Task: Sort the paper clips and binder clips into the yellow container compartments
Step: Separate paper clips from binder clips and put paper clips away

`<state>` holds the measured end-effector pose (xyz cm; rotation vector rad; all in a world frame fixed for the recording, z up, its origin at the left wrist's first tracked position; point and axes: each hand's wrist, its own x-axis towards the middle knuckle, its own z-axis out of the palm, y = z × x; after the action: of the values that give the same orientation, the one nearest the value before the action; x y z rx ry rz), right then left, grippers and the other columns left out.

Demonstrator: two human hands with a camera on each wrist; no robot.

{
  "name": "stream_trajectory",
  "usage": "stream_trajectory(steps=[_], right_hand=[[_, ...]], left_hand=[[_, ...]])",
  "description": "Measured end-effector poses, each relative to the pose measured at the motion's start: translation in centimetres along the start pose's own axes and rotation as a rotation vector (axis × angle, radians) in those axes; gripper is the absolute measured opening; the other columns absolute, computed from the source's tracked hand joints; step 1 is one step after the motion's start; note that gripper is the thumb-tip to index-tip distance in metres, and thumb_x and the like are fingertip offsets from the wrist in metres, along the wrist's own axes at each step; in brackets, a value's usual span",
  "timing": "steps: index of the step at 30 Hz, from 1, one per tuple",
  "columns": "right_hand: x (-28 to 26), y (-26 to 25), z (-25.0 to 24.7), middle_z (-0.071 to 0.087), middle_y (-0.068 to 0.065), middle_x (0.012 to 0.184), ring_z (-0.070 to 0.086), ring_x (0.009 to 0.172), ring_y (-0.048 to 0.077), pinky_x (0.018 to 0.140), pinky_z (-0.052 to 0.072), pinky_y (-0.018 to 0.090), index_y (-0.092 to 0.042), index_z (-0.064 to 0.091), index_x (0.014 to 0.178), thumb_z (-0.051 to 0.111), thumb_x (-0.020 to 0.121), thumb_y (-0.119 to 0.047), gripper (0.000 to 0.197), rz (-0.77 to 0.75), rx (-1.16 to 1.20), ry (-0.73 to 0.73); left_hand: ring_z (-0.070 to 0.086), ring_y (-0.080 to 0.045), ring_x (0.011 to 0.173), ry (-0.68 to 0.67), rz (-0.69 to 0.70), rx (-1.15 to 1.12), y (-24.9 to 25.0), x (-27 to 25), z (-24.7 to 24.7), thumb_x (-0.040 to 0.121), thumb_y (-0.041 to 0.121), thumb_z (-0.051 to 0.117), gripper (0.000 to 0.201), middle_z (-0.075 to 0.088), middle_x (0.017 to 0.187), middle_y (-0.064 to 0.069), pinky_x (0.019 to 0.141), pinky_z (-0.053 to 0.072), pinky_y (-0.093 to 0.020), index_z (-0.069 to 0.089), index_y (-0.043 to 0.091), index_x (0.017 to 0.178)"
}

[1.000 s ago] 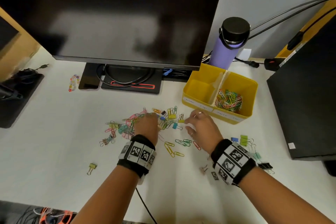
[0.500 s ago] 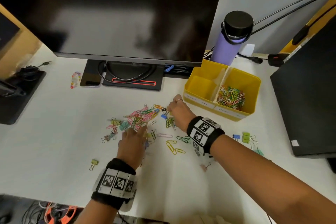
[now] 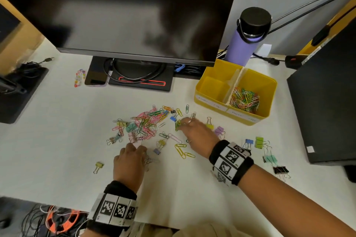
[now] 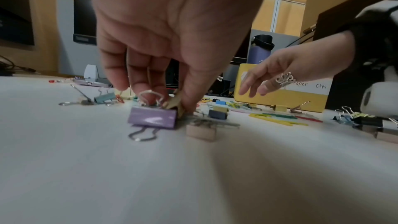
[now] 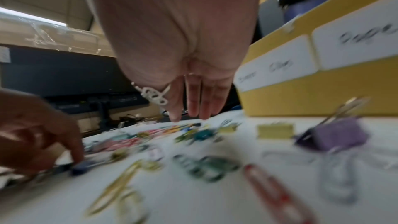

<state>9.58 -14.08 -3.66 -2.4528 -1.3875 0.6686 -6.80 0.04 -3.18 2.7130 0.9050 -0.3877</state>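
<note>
A loose pile of coloured paper clips [image 3: 148, 121] lies mid-table, with binder clips mixed in. My left hand [image 3: 141, 149] is at the pile's near edge. In the left wrist view, the left hand [image 4: 172, 106] pinches the wire handle of a purple binder clip [image 4: 151, 117] that sits on the table, with a tan clip beside the thumb. My right hand [image 3: 185, 121] hovers over the pile's right edge with straight fingers [image 5: 189, 113] and holds nothing. The yellow container [image 3: 212, 100] stands at the right. Its right compartment holds paper clips [image 3: 244, 100], and its left one looks bare.
Several binder clips [image 3: 259, 141] lie scattered right of my right wrist, one yellow binder clip [image 3: 98, 166] lies alone at the left. A monitor [image 3: 123, 11] stands behind the pile, a purple bottle [image 3: 244, 40] behind the container, a black box [image 3: 327, 102] at the right.
My left hand has drawn back from the middle of the pile to its near edge. My right hand has reached forward and left over the pile's right side.
</note>
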Motion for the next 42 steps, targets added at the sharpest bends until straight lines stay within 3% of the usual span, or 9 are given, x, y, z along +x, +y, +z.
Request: stream_trajectory(steps=[6,13,16,22,26,33,36,39,42], right_hand=[[-2.2,-1.0,2.4,0.007,0.005,0.157,0.007,0.145,0.020,0.118,0.014,0.029,-0.012,0.012,0.146,0.038,0.085,0.008,0.069,-0.050,-0.013,-0.182],[-3.9,-0.2,1.1,0.040,0.010,0.146,0.035,0.133,0.026,0.108,0.033,0.037,-0.009,0.049,0.129,0.045,0.084,-0.005,0.045,-0.017,-0.009,-0.126],[-1.2,-2.2,0.6,0.042,0.013,0.144,0.037,0.130,0.032,0.107,0.033,0.043,-0.006,0.051,0.125,0.048,0.081,-0.004,0.044,-0.123,-0.035,-0.045],[4.7,-6.2,1.1,0.018,0.010,0.155,0.013,0.144,0.024,0.117,0.014,0.032,-0.006,0.021,0.143,0.039,0.088,0.004,0.059,-0.250,-0.124,-0.197],[3.2,-5.0,2.0,0.040,0.018,0.142,0.039,0.129,0.033,0.106,0.037,0.041,0.000,0.046,0.128,0.042,0.085,0.003,0.043,-0.248,-0.149,-0.189],[-1.5,-1.6,1.5,0.058,0.017,0.118,0.053,0.106,0.034,0.089,0.044,0.039,-0.001,0.060,0.108,0.043,0.082,-0.005,0.032,-0.188,-0.177,-0.148],[-0.6,-1.8,1.2,0.041,0.015,0.143,0.040,0.128,0.031,0.106,0.036,0.039,-0.005,0.046,0.130,0.044,0.085,-0.009,0.045,-0.168,-0.089,-0.082],[-2.1,-1.1,2.2,0.022,0.012,0.154,0.020,0.142,0.027,0.119,0.018,0.037,-0.006,0.032,0.139,0.042,0.088,-0.008,0.052,-0.143,-0.150,-0.188],[-5.6,-0.1,3.1,0.027,0.011,0.152,0.020,0.142,0.028,0.119,0.018,0.043,-0.008,0.034,0.139,0.046,0.085,-0.003,0.056,-0.203,-0.106,-0.184]], left_hand=[[0.067,-0.032,0.085,0.063,0.217,0.101,2.8,0.8,0.2,0.049,0.000,0.077,0.063,0.067,0.102,-0.013,0.054,0.055,-0.037,0.068,0.018,0.109],[0.070,-0.021,0.077,0.060,0.275,0.234,1.3,-1.7,2.3,0.025,0.001,0.079,0.067,0.072,0.098,-0.003,0.053,0.055,-0.032,0.075,0.021,0.089],[0.070,-0.027,0.089,0.082,0.240,0.223,-0.5,-2.3,2.6,0.030,-0.003,0.078,0.068,0.072,0.105,-0.007,0.063,0.058,-0.041,0.074,0.021,0.094],[0.067,-0.036,0.095,-0.004,0.162,0.101,-1.4,-1.2,2.4,0.054,-0.003,0.080,0.047,0.070,0.109,-0.016,0.068,0.057,-0.043,0.074,0.019,0.095],[0.057,-0.039,0.106,0.004,0.086,-0.071,-1.3,-0.8,1.7,0.070,-0.004,0.068,0.037,0.063,0.116,-0.019,0.084,0.052,-0.042,0.072,0.012,0.103],[0.066,-0.037,0.093,0.095,0.132,-0.023,0.0,0.7,0.3,0.057,-0.002,0.077,0.045,0.067,0.105,-0.017,0.068,0.057,-0.041,0.069,0.006,0.101],[0.064,-0.036,0.098,0.094,0.179,-0.019,0.9,1.1,0.4,0.069,0.009,0.074,0.038,0.065,0.110,-0.016,0.071,0.057,-0.043,0.067,0.010,0.106],[0.067,-0.034,0.092,0.003,0.227,0.068,1.2,0.6,1.3,0.057,0.018,0.084,0.046,0.069,0.104,-0.014,0.068,0.058,-0.043,0.070,0.012,0.101],[0.069,-0.032,0.085,-0.020,0.225,0.091,0.9,0.0,1.8,0.047,0.020,0.089,0.052,0.071,0.098,-0.012,0.066,0.058,-0.044,0.072,0.014,0.096]])
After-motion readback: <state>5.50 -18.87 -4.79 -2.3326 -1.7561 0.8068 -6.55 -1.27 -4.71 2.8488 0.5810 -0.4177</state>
